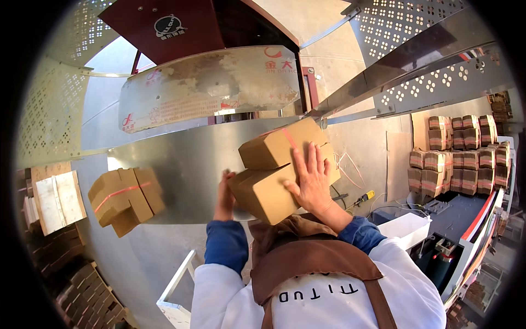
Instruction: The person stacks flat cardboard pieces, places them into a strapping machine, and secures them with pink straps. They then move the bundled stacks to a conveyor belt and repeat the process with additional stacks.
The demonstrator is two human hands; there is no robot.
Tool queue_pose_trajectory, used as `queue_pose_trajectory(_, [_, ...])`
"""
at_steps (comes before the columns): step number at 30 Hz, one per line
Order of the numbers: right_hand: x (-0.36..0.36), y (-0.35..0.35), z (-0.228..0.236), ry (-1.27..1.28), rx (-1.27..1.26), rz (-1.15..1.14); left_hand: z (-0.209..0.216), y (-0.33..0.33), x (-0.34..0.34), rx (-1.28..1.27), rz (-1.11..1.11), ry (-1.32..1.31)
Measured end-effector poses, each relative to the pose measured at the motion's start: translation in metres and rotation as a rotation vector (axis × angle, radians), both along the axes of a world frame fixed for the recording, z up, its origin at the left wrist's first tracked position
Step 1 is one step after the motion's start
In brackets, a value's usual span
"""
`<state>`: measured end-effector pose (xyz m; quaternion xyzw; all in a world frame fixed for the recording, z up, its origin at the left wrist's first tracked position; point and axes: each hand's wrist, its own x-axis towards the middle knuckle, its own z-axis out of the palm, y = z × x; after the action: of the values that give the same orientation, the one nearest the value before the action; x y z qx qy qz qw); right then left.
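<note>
A bundle of folded brown cardboard (pixel 274 175), with a notched outline and a pink strap around it, is held between my hands over the right part of a metal table. My right hand (pixel 313 178) presses on its right side, fingers spread over the cardboard. At its left edge my left hand (pixel 225 196) is closed against the side, its fingertips partly hidden and slightly blurred. Another strapped cardboard bundle (pixel 125 198) of the same shape rests at the table's left end, apart from both hands.
Beyond the metal table (pixel 186 186) stands a dark red machine (pixel 164 27) with a worn metal plate (pixel 211 85). Stacked strapped bundles (pixel 455 156) stand at right beside a dark conveyor (pixel 438 219). Perforated guards (pixel 55 109) flank the machine. Cardboard piles (pixel 90 290) lie lower left.
</note>
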<state>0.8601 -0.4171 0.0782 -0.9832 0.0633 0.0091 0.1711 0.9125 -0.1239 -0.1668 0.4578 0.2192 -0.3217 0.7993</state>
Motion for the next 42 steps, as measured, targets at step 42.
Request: queue_pose_trajectory(42, [0.144, 0.356, -0.075, 0.419, 1.082, 0.127, 0.19, 0.528, 0.042, 1.288, 0.745, -0.355])
